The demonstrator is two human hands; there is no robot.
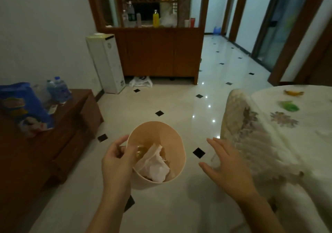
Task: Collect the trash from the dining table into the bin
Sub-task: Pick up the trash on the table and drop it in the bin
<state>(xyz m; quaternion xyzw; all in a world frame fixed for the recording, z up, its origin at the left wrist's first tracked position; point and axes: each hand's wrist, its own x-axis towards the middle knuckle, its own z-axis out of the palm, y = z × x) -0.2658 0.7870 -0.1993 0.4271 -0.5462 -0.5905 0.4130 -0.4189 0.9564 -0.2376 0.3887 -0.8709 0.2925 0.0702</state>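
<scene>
A beige round bin (172, 141) is held above the tiled floor, with crumpled white paper (154, 166) and a small clear shiny item (141, 150) inside. My left hand (116, 159) grips the bin's left rim. My right hand (228, 166) hovers open to the right of the bin, fingers spread, holding nothing. On the dining table (309, 143) at the right, covered with a flowered white cloth, lie a green scrap (290, 106) and a yellow-orange peel-like piece (294, 92).
A cloth-covered chair back (237, 114) stands between my right hand and the table. A low wooden cabinet (59, 143) at left carries a blue bag (21, 107) and water bottles (59, 89). A wooden sideboard (158, 53) and a white box (107, 62) stand at the back wall.
</scene>
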